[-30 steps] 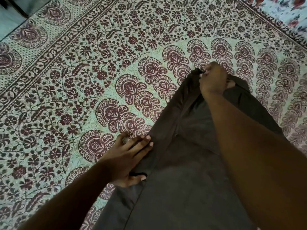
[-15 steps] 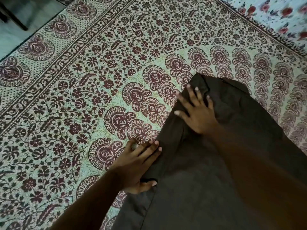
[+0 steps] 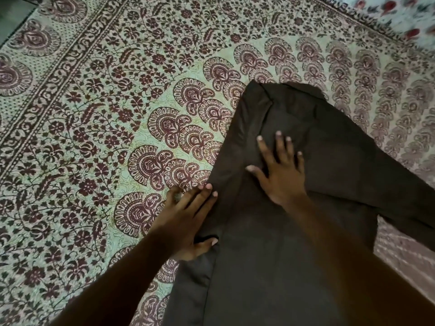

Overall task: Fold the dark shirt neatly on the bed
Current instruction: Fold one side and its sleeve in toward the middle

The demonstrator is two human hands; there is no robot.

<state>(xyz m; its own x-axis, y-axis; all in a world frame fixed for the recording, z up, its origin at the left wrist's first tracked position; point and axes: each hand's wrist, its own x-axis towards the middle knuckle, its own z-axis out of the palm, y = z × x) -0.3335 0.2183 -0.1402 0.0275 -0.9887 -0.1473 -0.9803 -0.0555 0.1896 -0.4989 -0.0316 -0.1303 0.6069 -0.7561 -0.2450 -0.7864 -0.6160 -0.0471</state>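
The dark shirt (image 3: 306, 243) lies on the bed, its near end running off the bottom of the view and a folded strip along its left side. My right hand (image 3: 281, 175) rests flat on the shirt's upper middle, fingers spread, holding nothing. My left hand (image 3: 188, 220) lies at the shirt's left edge, fingers straight on the folded strip and the thumb tucked at the fabric edge. A sleeve (image 3: 409, 198) stretches out to the right.
The bed is covered by a patterned maroon and pale green sheet (image 3: 106, 114). A floral cloth (image 3: 400, 17) lies at the far right corner. The bed's edge and floor (image 3: 11, 17) show at the top left.
My right hand let go of the shirt's far end, opened flat, and slid down toward me over the fabric. My left hand stayed at the left edge.
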